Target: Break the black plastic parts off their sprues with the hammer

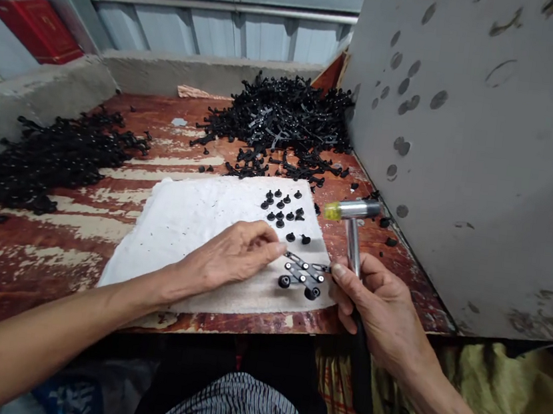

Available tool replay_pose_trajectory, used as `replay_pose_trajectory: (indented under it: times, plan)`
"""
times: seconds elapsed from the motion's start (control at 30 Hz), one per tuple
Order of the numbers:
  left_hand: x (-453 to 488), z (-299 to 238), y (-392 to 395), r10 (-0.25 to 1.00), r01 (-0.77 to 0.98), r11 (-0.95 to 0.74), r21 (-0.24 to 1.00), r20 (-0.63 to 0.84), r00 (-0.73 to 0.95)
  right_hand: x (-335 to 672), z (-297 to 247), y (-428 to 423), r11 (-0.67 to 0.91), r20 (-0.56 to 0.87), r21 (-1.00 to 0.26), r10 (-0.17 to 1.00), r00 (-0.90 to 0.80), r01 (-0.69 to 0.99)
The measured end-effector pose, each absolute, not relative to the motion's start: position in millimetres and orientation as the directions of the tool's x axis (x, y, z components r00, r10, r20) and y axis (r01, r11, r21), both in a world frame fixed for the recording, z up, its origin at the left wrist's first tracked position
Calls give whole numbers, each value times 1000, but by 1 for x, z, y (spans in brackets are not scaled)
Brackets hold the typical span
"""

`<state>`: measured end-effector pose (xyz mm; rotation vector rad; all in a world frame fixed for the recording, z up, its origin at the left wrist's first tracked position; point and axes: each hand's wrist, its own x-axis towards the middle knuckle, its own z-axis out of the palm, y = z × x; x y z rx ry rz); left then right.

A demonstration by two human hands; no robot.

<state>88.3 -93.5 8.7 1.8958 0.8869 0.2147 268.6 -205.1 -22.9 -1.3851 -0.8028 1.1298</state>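
My right hand (380, 307) grips the handle of a small hammer (355, 227) with a metal head and a yellow tip, held upright over the right edge of a white cloth pad (188, 223). My left hand (230, 255) rests on the pad, fingers pinched together at the end of a black plastic bracket with wheels (302, 276) that lies on the pad between both hands. Several small black studs (283, 209) sit on the pad just beyond the bracket.
A worn red wooden bench (49, 253) carries a large pile of black plastic parts (287, 118) at the back and another pile (45, 155) at the left. A grey spotted board (479, 151) walls the right side. A concrete ledge runs behind.
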Motion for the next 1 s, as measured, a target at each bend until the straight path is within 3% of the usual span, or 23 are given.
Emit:
replay_pose_trajectory:
  times: [0.17, 0.3, 0.47, 0.6, 0.73, 0.87, 1.0]
  plan:
    - [83, 11, -103, 562, 451, -151, 879, -300, 771, 264, -25, -204, -90, -121, -991, 927, 356, -104]
    - [97, 12, -107, 614, 467, -180, 866, -272, 741, 254, -24, -202, -122, -130, -991, 938, 320, -45]
    - [102, 9, -101, 608, 370, 91, 924, -346, 714, 261, -20, -205, -122, -64, -962, 970, 233, 244]
    - [99, 11, -96, 590, 403, 163, 901, -416, 692, 283, -24, -202, 22, 196, -788, 956, 216, 615]
    - [100, 14, -92, 557, 439, 196, 877, -468, 686, 297, -29, -200, 44, 265, -584, 954, 139, 811]
    - [102, 15, -89, 551, 456, 153, 877, -458, 697, 295, -27, -211, 58, 251, -536, 963, 93, 842]
    - [100, 11, -86, 565, 439, 62, 896, -394, 725, 291, -27, -226, 45, 212, -679, 968, 137, 733]
